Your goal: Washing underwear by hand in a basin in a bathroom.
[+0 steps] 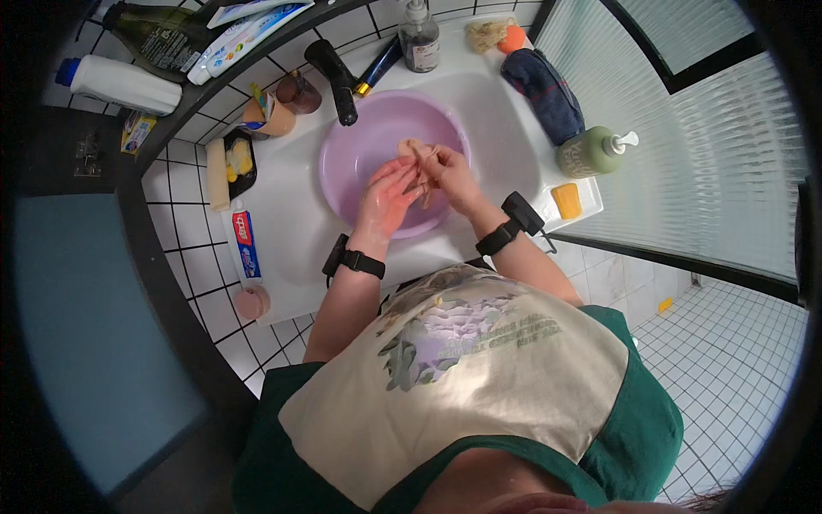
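A pale purple plastic basin (pixel 359 141) sits in the white washbasin (pixel 289 257) before me. Over it, my right hand (pixel 453 180) pinches a wet-looking, skin-coloured cloth (pixel 414 149) between thumb and fingers. Part of the cloth hangs down below the fingers. My left hand (pixel 388 199) is beside it, reddened and wet, its fingers stretched towards the cloth and touching it. Whether the left fingers grip the cloth is hidden where the two hands overlap. Each wrist wears a black strap with a small device.
A black faucet (pixel 334 77) reaches over the basin's rim. Around the ledge stand a clear pump bottle (pixel 422 48), a denim pouch (pixel 546 96), a green pump bottle (pixel 587 154), yellow soap (pixel 566 200), a toothpaste tube (pixel 245 241) and cups (pixel 273 115). A dark shelf (pixel 231 80) overhangs the left.
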`<state>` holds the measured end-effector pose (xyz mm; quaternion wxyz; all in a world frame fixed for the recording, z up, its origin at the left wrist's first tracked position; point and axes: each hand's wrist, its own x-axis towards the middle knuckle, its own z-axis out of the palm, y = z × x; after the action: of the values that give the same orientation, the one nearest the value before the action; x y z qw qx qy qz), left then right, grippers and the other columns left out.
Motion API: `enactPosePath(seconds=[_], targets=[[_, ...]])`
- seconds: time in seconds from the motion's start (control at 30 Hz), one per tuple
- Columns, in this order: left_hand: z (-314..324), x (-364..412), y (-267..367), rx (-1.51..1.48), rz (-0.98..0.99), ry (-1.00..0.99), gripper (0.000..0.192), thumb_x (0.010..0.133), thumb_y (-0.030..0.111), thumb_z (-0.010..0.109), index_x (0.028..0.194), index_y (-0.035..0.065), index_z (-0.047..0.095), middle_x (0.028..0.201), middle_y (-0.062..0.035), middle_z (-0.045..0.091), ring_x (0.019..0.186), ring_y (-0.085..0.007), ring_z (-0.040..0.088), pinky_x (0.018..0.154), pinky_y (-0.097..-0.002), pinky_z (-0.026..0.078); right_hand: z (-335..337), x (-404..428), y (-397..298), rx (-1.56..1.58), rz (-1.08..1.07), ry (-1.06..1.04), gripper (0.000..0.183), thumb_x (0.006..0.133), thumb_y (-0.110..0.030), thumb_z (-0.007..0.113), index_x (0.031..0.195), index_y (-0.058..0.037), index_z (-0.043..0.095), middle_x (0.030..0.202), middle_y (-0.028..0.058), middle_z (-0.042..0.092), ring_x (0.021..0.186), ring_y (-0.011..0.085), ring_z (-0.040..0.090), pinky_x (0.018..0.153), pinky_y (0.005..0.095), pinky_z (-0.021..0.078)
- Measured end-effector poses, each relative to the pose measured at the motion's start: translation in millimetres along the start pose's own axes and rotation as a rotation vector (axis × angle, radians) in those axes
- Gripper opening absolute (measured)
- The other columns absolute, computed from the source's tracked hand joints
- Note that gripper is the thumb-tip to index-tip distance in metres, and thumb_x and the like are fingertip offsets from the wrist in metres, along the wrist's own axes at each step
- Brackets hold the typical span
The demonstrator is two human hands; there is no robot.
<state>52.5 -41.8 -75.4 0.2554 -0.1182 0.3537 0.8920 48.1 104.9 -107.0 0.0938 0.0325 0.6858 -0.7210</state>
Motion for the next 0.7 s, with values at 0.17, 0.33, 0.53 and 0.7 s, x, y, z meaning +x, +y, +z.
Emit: enactPosePath(seconds=[0.17, 0.33, 0.53, 0.7], targets=[[1, -5, 12, 0.236, 0.118, 0.113, 0.027, 0.084, 0.017, 0.053, 0.107, 0.0044, 0.047, 0.095, -0.0078, 0.053, 0.085, -0.0177, 0.053, 0.074, -0.0329, 0.044, -3, -2, -27, 0.739, 0.362, -0.081, 0.03, 0.091, -0.028, 0.039, 0.102, -0.0042, 0.053, 0.087, 0.0045, 0.058, 0.073, 0.0153, 0.057, 0.062, 0.0289, 0.0479], [14, -1, 20, 0.752, 0.177, 0.286, 0.029, 0.081, 0.021, 0.06, 0.102, 0.0046, 0.048, 0.089, -0.0045, 0.051, 0.074, -0.0094, 0.05, 0.061, -0.0215, 0.044, -1, 4, -20, 0.63, 0.299, -0.345, 0.032, 0.09, -0.027, 0.038, 0.103, -0.0013, 0.051, 0.09, 0.007, 0.058, 0.078, 0.0177, 0.057, 0.068, 0.0307, 0.0476], [-13, 7, 22, 0.51, 0.265, 0.327, 0.024, 0.079, 0.017, 0.061, 0.097, 0.0042, 0.051, 0.088, -0.0044, 0.053, 0.075, -0.0109, 0.053, 0.061, -0.024, 0.046, 7, -1, -43, 0.818, 0.424, -0.238, 0.03, 0.088, -0.023, 0.039, 0.1, 0.0009, 0.053, 0.087, 0.0086, 0.058, 0.075, 0.0207, 0.057, 0.07, 0.0325, 0.0471], [-3, 7, 18, 0.894, 0.363, 0.34, 0.016, 0.079, 0.01, 0.058, 0.091, 0.0015, 0.053, 0.085, -0.0052, 0.054, 0.076, -0.0114, 0.054, 0.063, -0.0241, 0.046, 7, 8, -16, 0.501, 0.246, -0.455, 0.029, 0.086, -0.022, 0.041, 0.091, 0.002, 0.056, 0.076, 0.0087, 0.058, 0.065, 0.0175, 0.056, 0.062, 0.0281, 0.0448]])
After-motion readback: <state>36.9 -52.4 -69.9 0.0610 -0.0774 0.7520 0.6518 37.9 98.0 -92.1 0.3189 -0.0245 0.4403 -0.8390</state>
